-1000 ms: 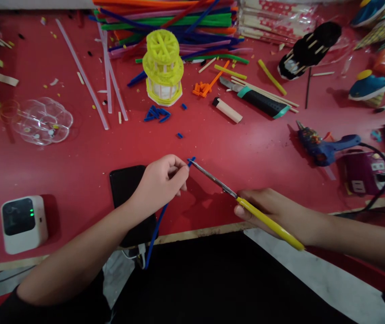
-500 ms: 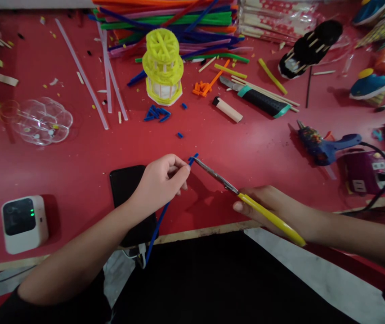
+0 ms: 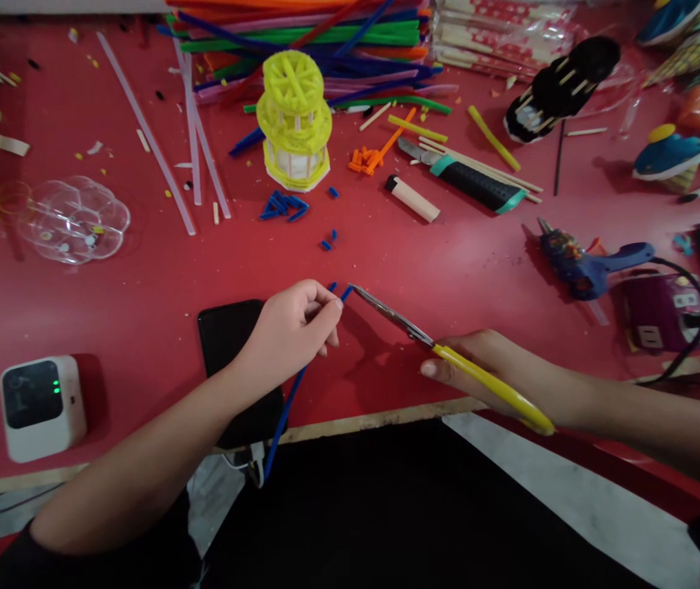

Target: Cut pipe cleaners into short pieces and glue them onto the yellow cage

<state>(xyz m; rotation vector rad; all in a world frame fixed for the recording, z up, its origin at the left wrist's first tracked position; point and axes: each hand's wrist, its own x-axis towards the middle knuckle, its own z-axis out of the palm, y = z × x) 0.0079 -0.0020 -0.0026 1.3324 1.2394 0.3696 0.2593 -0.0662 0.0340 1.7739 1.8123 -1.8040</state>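
Between thumb and fingers, my left hand (image 3: 298, 327) pinches a blue pipe cleaner (image 3: 289, 402); its short end sticks out past the fingertips and its long tail hangs over the table edge. My right hand (image 3: 491, 372) is closed around the yellow handles of a pair of scissors (image 3: 396, 319). The blade tips meet the pipe cleaner's end just beyond my left fingertips. Several short blue pieces (image 3: 282, 206) lie in a small pile farther back, with a few loose ones nearer my hands. A black phone (image 3: 227, 327) lies under my left wrist.
Behind stand a yellow lantern-shaped model (image 3: 296, 123) and a heap of coloured pipe cleaners (image 3: 325, 57). A lighter (image 3: 412, 199), a utility knife (image 3: 478, 184) and a glue gun (image 3: 589, 258) lie to the right. A white device (image 3: 43, 406) sits at the left.
A short blue piece that was at the scissor tips is off the end, and another loose piece now lies near the one in front of the pile. Both hands stay nearly in place.
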